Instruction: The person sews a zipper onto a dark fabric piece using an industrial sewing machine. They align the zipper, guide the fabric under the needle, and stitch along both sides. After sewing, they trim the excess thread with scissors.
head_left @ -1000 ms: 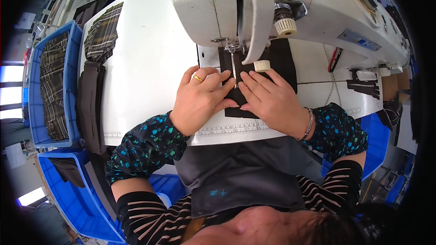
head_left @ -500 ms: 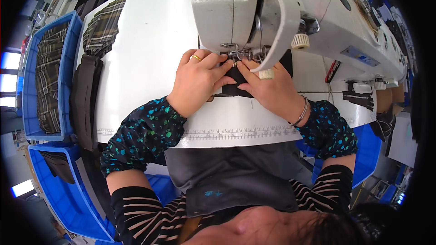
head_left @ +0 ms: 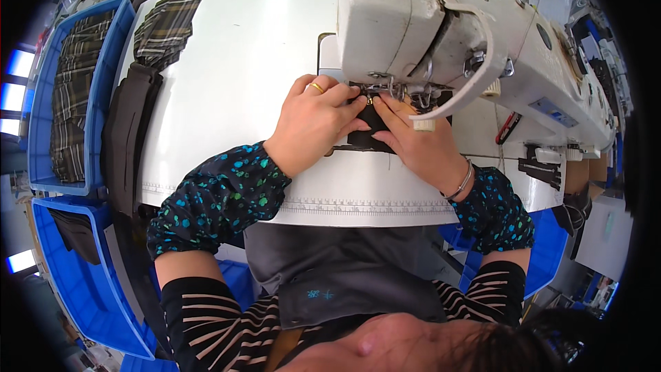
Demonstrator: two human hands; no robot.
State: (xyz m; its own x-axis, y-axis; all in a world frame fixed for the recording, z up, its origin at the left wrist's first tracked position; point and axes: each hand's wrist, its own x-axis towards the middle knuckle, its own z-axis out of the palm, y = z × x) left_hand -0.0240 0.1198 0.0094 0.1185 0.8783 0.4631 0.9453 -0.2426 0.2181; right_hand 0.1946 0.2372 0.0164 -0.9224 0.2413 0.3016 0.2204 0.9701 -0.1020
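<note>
Pressing down with both bare hands on a black cloth panel [head_left: 365, 140] at the needle end of a white sewing machine [head_left: 385, 34]. Lying between the hands, with near edge set back from the front edge of the bench [head_left: 234, 96] and far part hidden beneath the machine head. Flanking a brass-coloured zip pull [head_left: 370, 100] closely: with the left hand [head_left: 310, 117] on the side of the bench's left edge, with the right hand [head_left: 420, 141] on the opposite side, without either being clearly nearer. Cannot trace the panel's full long axis under hands and machine. Extending the fingers, slightly bent, with thumbs parted from forefingers and no clasp visible; cannot tell whether the left fingertips touch the pull.

Note, toward the bench's right edge, a slim red-and-black hand tool [head_left: 508, 127]; along the left edge, plaid cloth pieces [head_left: 172, 24] near the far corner and folded dark brown cloth [head_left: 131, 131] nearer the front. See also markings: a printed ruler scale [head_left: 372, 204] along the front edge, teal embroidered characters on the grey apron [head_left: 372, 289], and a blue-and-silver label plate [head_left: 553, 111] on the machine arm, too small to read reliably.
</note>
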